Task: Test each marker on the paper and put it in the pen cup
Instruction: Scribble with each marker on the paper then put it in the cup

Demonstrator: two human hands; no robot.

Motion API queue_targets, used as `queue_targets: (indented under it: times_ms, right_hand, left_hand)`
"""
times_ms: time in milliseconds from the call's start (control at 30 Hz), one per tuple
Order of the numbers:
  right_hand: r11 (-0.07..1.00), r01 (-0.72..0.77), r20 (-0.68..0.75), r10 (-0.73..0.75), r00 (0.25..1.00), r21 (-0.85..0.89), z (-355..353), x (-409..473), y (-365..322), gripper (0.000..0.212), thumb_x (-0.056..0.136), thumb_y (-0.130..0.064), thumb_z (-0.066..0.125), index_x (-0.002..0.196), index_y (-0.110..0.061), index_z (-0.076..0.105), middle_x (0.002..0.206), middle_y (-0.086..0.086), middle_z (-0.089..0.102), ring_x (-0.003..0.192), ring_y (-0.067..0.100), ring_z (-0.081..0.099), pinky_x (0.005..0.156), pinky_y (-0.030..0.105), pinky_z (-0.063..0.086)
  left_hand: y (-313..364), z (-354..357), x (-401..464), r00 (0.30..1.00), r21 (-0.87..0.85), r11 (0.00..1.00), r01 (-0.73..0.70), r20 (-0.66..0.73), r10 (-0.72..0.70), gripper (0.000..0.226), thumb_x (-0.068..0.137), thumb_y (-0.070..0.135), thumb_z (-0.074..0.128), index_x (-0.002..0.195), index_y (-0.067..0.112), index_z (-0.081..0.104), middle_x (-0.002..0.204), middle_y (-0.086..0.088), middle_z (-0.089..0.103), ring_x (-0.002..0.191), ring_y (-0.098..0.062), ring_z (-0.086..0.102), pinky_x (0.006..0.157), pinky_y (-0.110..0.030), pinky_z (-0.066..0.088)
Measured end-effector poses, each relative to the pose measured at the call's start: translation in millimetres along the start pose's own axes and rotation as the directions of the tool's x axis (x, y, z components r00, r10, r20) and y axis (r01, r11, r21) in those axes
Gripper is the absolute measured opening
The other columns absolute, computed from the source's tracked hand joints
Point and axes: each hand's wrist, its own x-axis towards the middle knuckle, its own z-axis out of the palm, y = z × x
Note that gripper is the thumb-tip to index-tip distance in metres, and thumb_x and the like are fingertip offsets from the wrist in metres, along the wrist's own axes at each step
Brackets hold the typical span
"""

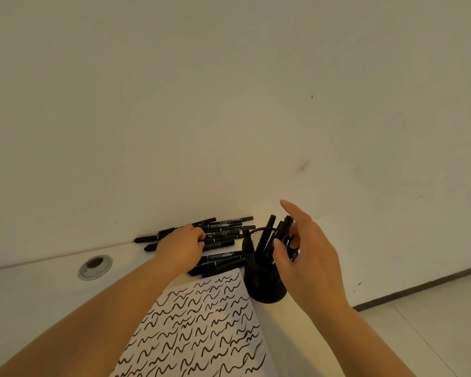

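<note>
Far left on the counter (38,289): a round cable grommet (95,267), not part of the job.

Left hand (181,246) lies on the pile of untested markers (223,231) against the wall (229,104). Its fingers (199,235) curl down onto one of the barrels; whether they have actually closed round a marker cannot be told, since the fingertips are hidden among the black barrels. The markers in the pile lie flat, long axes running roughly left to right along the wall, a few more in a second cluster nearer the paper (201,327). So the next marker sits directly under the left fingers, its barrel crossing the line of the forearm. A pinch across the barrel looks like the natural pick-up.

Centre: the paper lies toward the viewer from the pile, densely covered in black squiggles; little blank space shows.

Right of the paper, touching its far corner or just beside it: the black mesh pen cup (265,278), several markers standing tilted inside.

Right hand (305,248) is over the cup's right rim, index finger straight, the others curled around a marker top (284,227) in the cup; apparently seating it. The left hand is clearly nearer the pile.
</note>
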Motion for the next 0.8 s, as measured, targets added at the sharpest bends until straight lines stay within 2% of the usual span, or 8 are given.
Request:
queue_targets:
  times_ms: [100,167,300,567,667,800]
  right_hand:
    - [0.994,0.069,-0.013,-0.070,0.997,-0.088,1.8,-1.1,0.6,0.048,0.081,-0.014,0.064,0.122,-0.032,0.045,0.074,-0.027,0.036,0.066,0.006,0.048,0.054,0.014,0.039]
    - [0.992,0.073,-0.009,-0.074,0.997,-0.101,2.3,-2.9,3.3,0.042,0.082,-0.015,0.064,0.121,-0.026,0.051,0.075,-0.024,0.038,0.067,0.010,0.051,0.055,0.016,0.040]
    - [0.996,0.034,0.017,-0.033,0.999,-0.078,2.3,-4.3,7.3,0.039,0.085,-0.021,0.058,0.122,-0.028,0.048,0.084,-0.010,0.048,0.075,0.015,0.056,0.063,0.026,0.048]
    - [0.997,0.025,0.032,-0.022,0.999,-0.078,2.5,-3.2,6.7,0.037,0.086,-0.022,0.056,0.122,-0.030,0.048,0.085,-0.010,0.049,0.076,0.015,0.055,0.064,0.027,0.047]
    - [0.989,0.044,0.049,-0.037,0.998,-0.138,2.8,-2.7,3.5,0.037,0.081,-0.020,0.065,0.116,-0.027,0.056,0.081,-0.008,0.049,0.070,0.017,0.053,0.060,0.027,0.046]
    - [0.952,0.173,0.008,-0.176,0.984,-0.251,4.6,-4.2,2.6,0.041,0.060,-0.006,0.083,0.098,-0.014,0.068,0.072,-0.004,0.063,0.061,0.016,0.057,0.049,0.028,0.050]
  left_hand:
    - [-0.9,9.7,1.5,0.998,0.035,0.999,-0.008,-0.068,0.011,0.027,0.096,0.032,0.039,0.118,0.024,0.053,0.117,0.003,0.053,0.107,-0.016,0.050,0.086,-0.034,0.046]
    - [-2.5,14.5,2.6,0.996,0.043,0.999,-0.010,-0.086,0.013,0.026,0.096,0.035,0.040,0.114,0.025,0.054,0.113,0.004,0.054,0.102,-0.015,0.050,0.082,-0.033,0.047]
    - [-3.9,18.8,5.9,0.996,0.022,1.000,0.013,-0.089,-0.011,0.024,0.094,0.040,0.042,0.109,0.027,0.055,0.106,0.004,0.053,0.096,-0.013,0.051,0.075,-0.029,0.045]
    - [-3.5,22.2,9.5,0.996,0.005,1.000,0.026,-0.091,-0.026,0.024,0.093,0.042,0.042,0.107,0.028,0.055,0.103,0.005,0.052,0.092,-0.012,0.050,0.072,-0.027,0.042]
    - [-1.1,24.4,10.9,0.996,0.003,1.000,0.021,-0.083,-0.021,0.026,0.093,0.043,0.042,0.109,0.028,0.055,0.104,0.005,0.052,0.093,-0.012,0.051,0.072,-0.027,0.043]
    - [-0.2,26.2,13.8,0.998,-0.042,0.999,0.032,-0.052,-0.034,0.027,0.092,0.043,0.044,0.111,0.027,0.056,0.103,0.004,0.052,0.093,-0.012,0.050,0.074,-0.027,0.043]
